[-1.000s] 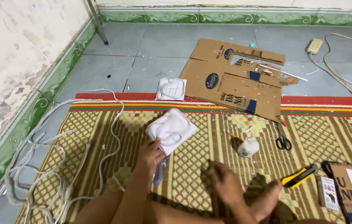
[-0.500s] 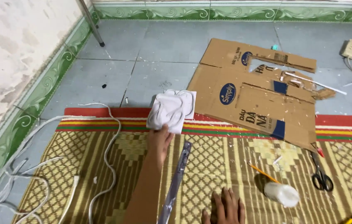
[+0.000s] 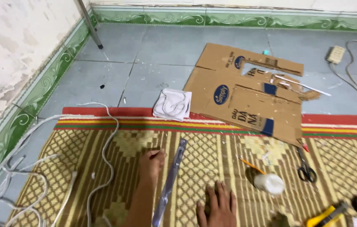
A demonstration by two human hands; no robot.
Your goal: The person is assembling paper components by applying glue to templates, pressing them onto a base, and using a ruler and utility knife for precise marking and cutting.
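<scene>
On the woven mat, left to right:

Change: white folded cloth [image 3: 172, 104] no longer in the left hand; now lying at the mat's red edge, partly on the grey floor, well apart from both hands. Handling now centred on the ruler.
Cables: a tangle of white cable [image 3: 27, 185] at far left, strands too many to count.
Left hand [image 3: 152, 162]: empty, fingers curled together, just beside the metal ruler [image 3: 170, 182], one, lying lengthwise.
Right hand [image 3: 217, 208]: flat on the mat, fingers spread apart, holding nothing.
Cardboard: one flattened cardboard sheet [image 3: 250, 92] with a cut-out.
Small items: one pencil [image 3: 250, 165], one white tape roll [image 3: 270, 183], one pair of scissors [image 3: 305, 167], one yellow utility knife [image 3: 326, 214].
</scene>
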